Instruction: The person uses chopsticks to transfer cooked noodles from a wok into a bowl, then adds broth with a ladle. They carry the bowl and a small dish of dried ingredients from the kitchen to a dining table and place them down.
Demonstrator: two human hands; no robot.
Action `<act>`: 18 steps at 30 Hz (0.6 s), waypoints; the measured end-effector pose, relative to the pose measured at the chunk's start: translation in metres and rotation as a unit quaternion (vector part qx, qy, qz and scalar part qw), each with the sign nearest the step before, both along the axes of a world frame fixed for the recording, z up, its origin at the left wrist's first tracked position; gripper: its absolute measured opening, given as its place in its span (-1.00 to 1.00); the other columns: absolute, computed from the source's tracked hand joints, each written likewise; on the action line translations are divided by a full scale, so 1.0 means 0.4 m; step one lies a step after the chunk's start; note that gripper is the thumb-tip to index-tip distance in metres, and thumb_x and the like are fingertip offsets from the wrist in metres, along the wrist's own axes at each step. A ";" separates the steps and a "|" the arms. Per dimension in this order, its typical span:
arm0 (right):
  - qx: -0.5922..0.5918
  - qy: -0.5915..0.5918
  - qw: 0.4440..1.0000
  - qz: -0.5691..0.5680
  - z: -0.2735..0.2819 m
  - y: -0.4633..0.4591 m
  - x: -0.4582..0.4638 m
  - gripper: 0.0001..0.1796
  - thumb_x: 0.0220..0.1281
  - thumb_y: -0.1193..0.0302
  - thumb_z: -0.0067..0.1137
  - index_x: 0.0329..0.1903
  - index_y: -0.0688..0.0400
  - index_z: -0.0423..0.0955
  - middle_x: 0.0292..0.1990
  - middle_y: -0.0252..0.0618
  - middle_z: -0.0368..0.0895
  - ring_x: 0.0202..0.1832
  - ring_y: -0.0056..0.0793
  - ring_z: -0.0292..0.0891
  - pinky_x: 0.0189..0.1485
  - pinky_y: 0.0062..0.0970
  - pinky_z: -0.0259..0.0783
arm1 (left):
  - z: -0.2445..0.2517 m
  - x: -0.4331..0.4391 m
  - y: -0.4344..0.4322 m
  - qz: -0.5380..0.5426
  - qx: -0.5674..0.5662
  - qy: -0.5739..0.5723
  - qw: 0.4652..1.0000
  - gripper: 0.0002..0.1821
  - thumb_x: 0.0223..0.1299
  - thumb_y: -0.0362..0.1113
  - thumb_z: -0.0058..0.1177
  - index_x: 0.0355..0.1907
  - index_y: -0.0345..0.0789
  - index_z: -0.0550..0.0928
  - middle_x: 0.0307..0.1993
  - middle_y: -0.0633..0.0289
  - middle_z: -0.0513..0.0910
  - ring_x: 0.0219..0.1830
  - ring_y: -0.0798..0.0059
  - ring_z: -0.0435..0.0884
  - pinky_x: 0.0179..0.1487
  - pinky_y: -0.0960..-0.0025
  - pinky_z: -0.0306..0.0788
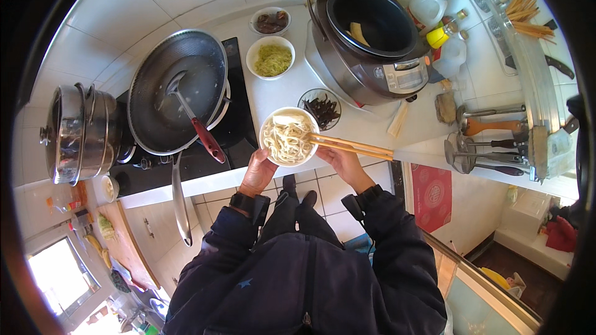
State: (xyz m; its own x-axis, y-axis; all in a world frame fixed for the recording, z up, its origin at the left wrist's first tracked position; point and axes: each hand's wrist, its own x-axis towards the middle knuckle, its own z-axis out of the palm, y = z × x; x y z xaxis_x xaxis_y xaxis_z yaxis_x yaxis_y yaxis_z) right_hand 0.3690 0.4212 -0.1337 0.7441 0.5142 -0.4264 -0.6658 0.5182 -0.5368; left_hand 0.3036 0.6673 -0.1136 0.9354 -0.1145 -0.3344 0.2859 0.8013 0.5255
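Between my hands is a white bowl [317, 124] of pale noodles [287, 145], with a whitish slab on top at the far side. My left hand [259, 170] grips the bowl's near left rim, thumb on the edge. On the near right side my right hand [343, 162] holds the bowl too, its fingertips against the wall. A pair of wooden chopsticks [356, 144] has its tips in the noodles and passes over my right hand to the right. Just beyond the bowl stands a glass bowl of dark strips [322, 108].
A wok [153, 79] with a red-handled ladle [207, 137] sits left on the black cooktop [240, 146]; its handle overhangs the counter edge. Farther back are bowls of green shreds [271, 59] and dark pieces [272, 22]. An open cooker [344, 77] is at right, a steamer pot [79, 135] far left.
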 end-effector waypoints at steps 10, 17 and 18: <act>-0.081 0.030 0.983 -0.163 -0.048 0.094 0.087 -0.47 0.32 0.57 -0.16 0.27 0.04 -0.09 0.06 0.08 0.36 -0.03 -0.13 0.53 0.01 -0.28 0.57 | 0.013 -0.009 0.023 -0.006 0.010 -0.003 1.000 -0.18 0.06 -0.05 0.17 0.31 -0.39 0.17 0.26 0.15 0.34 0.27 0.34 0.33 0.37 0.27 0.15; -0.131 -0.006 0.973 -0.189 -0.049 0.108 0.107 -0.58 0.29 0.60 -0.24 0.18 0.01 0.09 -0.13 -0.04 0.45 -0.24 -0.27 0.52 -0.22 -0.37 0.51 | 0.037 -0.011 0.007 -0.025 0.005 -0.024 0.999 -0.22 0.10 -0.04 0.11 0.29 -0.41 0.21 0.23 0.14 0.37 0.27 0.34 0.33 0.37 0.26 0.12; -0.133 0.011 0.972 -0.192 -0.046 0.105 0.103 -0.57 0.26 0.61 -0.20 0.15 -0.01 0.13 -0.22 -0.17 0.46 -0.35 -0.40 0.47 -0.37 -0.48 0.42 | 0.043 -0.011 0.003 -0.028 0.009 -0.023 0.999 -0.22 0.09 -0.04 0.12 0.29 -0.41 0.21 0.23 0.13 0.37 0.27 0.35 0.33 0.37 0.25 0.12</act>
